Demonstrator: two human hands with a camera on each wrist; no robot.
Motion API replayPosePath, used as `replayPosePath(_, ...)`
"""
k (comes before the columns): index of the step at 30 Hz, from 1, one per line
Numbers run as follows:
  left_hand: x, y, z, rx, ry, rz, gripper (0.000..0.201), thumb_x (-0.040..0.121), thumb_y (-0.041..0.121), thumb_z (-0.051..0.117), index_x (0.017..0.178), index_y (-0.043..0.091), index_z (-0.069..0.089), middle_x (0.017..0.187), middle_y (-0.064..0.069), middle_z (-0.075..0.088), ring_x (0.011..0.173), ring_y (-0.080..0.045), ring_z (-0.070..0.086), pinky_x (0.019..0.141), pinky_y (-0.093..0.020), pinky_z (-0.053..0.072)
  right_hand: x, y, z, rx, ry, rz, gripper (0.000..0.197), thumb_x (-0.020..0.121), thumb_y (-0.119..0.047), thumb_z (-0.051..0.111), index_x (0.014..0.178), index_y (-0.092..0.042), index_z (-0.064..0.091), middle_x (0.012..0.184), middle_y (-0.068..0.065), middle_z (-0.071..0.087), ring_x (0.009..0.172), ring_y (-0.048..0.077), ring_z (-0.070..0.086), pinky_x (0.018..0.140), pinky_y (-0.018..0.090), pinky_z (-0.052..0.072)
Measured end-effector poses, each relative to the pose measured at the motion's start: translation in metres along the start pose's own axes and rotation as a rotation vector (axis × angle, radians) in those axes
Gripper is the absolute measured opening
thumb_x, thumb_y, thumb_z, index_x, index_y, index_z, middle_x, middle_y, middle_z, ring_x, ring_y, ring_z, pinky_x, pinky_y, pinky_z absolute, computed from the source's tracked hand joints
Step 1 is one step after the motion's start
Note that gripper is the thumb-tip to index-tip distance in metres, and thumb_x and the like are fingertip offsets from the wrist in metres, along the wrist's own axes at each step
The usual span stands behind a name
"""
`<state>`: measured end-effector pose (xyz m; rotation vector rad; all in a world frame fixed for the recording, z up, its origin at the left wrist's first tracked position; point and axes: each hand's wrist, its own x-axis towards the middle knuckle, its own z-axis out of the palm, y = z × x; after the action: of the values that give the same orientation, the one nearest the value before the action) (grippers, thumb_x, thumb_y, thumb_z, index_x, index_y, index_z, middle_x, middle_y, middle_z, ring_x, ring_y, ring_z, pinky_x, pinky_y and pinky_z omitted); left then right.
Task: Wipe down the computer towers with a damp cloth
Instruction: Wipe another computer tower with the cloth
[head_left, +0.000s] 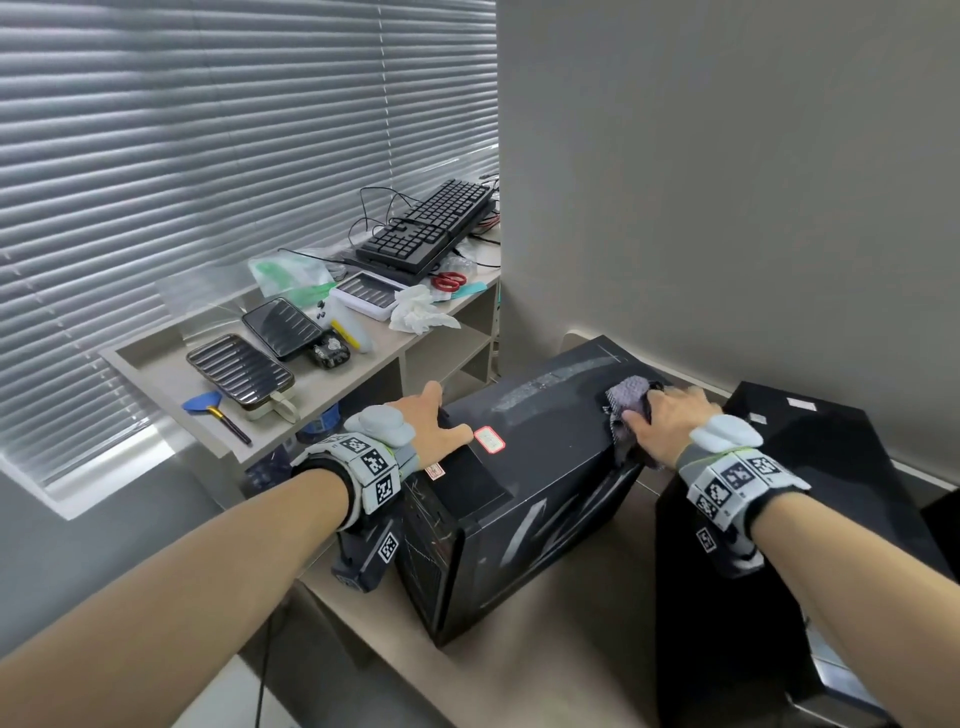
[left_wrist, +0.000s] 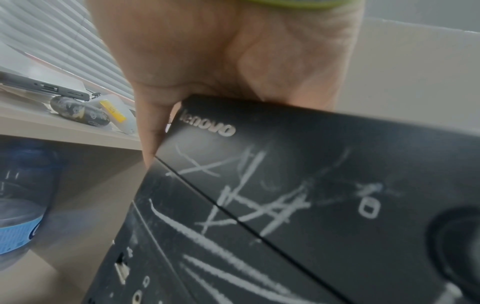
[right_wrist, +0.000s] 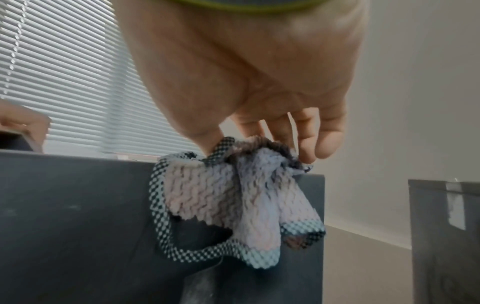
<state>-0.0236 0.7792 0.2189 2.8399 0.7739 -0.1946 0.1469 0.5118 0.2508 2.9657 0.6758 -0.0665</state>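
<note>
**One hand steadies the tower, one hand wipes it**

A black computer tower (head_left: 524, 467) stands on a pale desk (head_left: 545, 670). It is the landmark here. The person's left hand (head_left: 434, 426) rests on the tower's top at the front corner nearest the person, just above the silver brand name on the front panel. The thumb lies flat on top and the fingers bend down over the window side. This hold probably keeps the tower from sliding while it is rubbed.

The right hand (head_left: 670, 423) is on the tower's top at the other side. Its thumb and fingers pinch a bunched grey cloth (head_left: 628, 397) with a checked edge. Part of the cloth lies on the top and part hangs down the side panel, so the edge may get cleaned too.

A pale dusty streak (head_left: 550, 387) on the top, just beside the cloth, looks like it still needs wiping.

A second black tower (head_left: 810, 467) stands beside the first tower, on the right hand's side. It seems to wait its turn.
</note>
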Motion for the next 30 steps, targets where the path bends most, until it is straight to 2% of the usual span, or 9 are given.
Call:
replayPosePath(4,0.000,0.001,-0.001,0.002,-0.003,0.010,0.055,0.077,0.070,0.041,0.102,0.023,0.030,0.078,0.002,0.053,0.068,-0.024,0.057,0.070,-0.040,0.052,0.009,-0.014,-0.018,0.044,-0.092,0.045,0.030,0.092,-0.036,0.045,0.114,-0.020,0.057,0.121,0.007,0.045,0.108,0.032,0.051,0.093,0.044,0.046)
replayPosePath(7,0.001,0.000,0.001,0.001,0.016,0.019,0.056,0.074,0.074,0.038,0.098,0.024,0.028,0.076,0.001,0.054,0.066,-0.024,0.058,0.067,-0.039,0.053,0.002,-0.036,-0.029,0.130,-0.112,-0.069,0.025,0.083,-0.016,0.053,0.105,-0.021,0.063,0.117,0.007,0.055,0.101,0.030,0.058,0.087,0.032,0.047)
replayPosePath(16,0.004,0.000,0.001,-0.020,0.012,0.012,0.062,0.071,0.074,0.040,0.104,0.022,0.033,0.078,-0.001,0.058,0.066,-0.024,0.059,0.070,-0.039,0.053,-0.003,-0.071,-0.072,0.637,0.277,-0.170,0.033,0.078,0.002,0.052,0.098,-0.016,0.072,0.106,0.007,0.066,0.100,0.026,0.059,0.080,0.022,0.040)
replayPosePath(18,0.003,0.000,0.001,-0.013,0.014,0.003,0.062,0.071,0.074,0.040,0.104,0.022,0.033,0.077,-0.001,0.059,0.065,-0.024,0.059,0.069,-0.038,0.053,-0.004,-0.066,-0.074,0.644,0.269,-0.166,0.033,0.077,0.000,0.053,0.098,-0.020,0.071,0.105,0.005,0.067,0.100,0.025,0.060,0.079,0.019,0.039)
replayPosePath(21,0.004,-0.001,0.002,-0.014,0.025,0.021,0.061,0.072,0.074,0.039,0.103,0.021,0.033,0.075,-0.002,0.060,0.063,-0.024,0.059,0.068,-0.038,0.053,-0.014,-0.055,-0.054,0.349,0.013,-0.229,0.013,0.084,-0.023,0.060,0.089,-0.026,0.072,0.088,0.000,0.068,0.086,0.020,0.064,0.073,0.020,0.042)
replayPosePath(23,0.004,-0.002,0.002,-0.013,0.028,0.023,0.060,0.073,0.074,0.039,0.102,0.022,0.033,0.075,-0.002,0.059,0.063,-0.024,0.059,0.068,-0.037,0.053,-0.022,-0.051,-0.029,0.122,-0.095,-0.263,0.031,0.087,-0.046,0.057,0.081,-0.019,0.071,0.082,0.000,0.064,0.085,0.021,0.064,0.071,0.023,0.044)
replayPosePath(26,0.004,-0.002,0.002,-0.003,0.026,0.023,0.059,0.075,0.073,0.039,0.104,0.022,0.032,0.076,0.000,0.058,0.064,-0.022,0.057,0.065,-0.035,0.050,-0.018,-0.047,-0.017,0.141,-0.012,-0.223,0.038,0.087,-0.052,0.056,0.078,-0.016,0.065,0.091,0.003,0.064,0.089,0.023,0.062,0.076,0.029,0.047)
replayPosePath(28,0.003,-0.002,0.000,-0.001,0.013,0.022,0.059,0.075,0.073,0.039,0.105,0.022,0.032,0.077,0.000,0.057,0.065,-0.022,0.057,0.065,-0.035,0.049,-0.009,-0.047,-0.018,0.215,0.049,-0.231,0.034,0.085,-0.048,0.060,0.099,-0.017,0.062,0.111,0.004,0.060,0.104,0.025,0.059,0.088,0.031,0.045)
replayPosePath(30,0.002,-0.002,-0.002,0.005,-0.009,0.015,0.059,0.075,0.073,0.039,0.105,0.023,0.030,0.077,0.000,0.056,0.067,-0.023,0.058,0.067,-0.036,0.050,-0.004,-0.049,-0.016,0.204,-0.025,-0.280,0.058,0.084,-0.048,0.061,0.132,-0.018,0.048,0.137,0.005,0.049,0.125,0.027,0.048,0.105,0.034,0.038)
